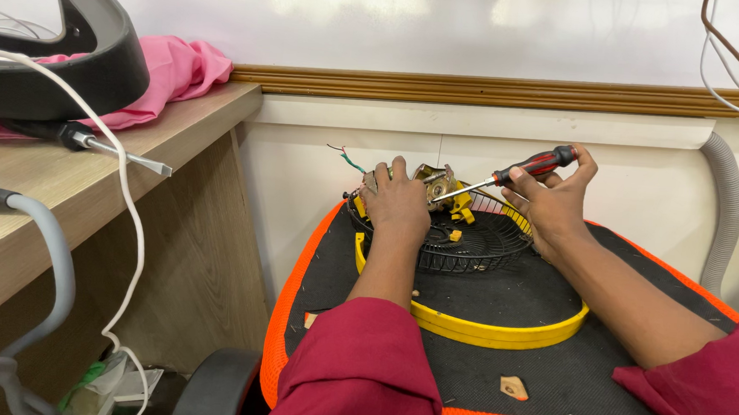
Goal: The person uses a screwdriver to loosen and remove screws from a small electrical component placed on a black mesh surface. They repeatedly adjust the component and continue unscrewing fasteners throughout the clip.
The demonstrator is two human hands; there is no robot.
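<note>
Maroon sleeves (360,369); right hand (553,206) grips screwdriver (508,175).

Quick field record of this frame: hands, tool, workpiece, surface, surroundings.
left hand: palm down on the motor assembly, steadying it
right hand: grips a red-and-black screwdriver, tip at the motor
workpiece: black wire fan grille with yellow ring around it
surface: black cushion with orange rim
left side: wooden shelf with a second screwdriver, pink cloth, white cable
right side: grey corrugated hose
</note>
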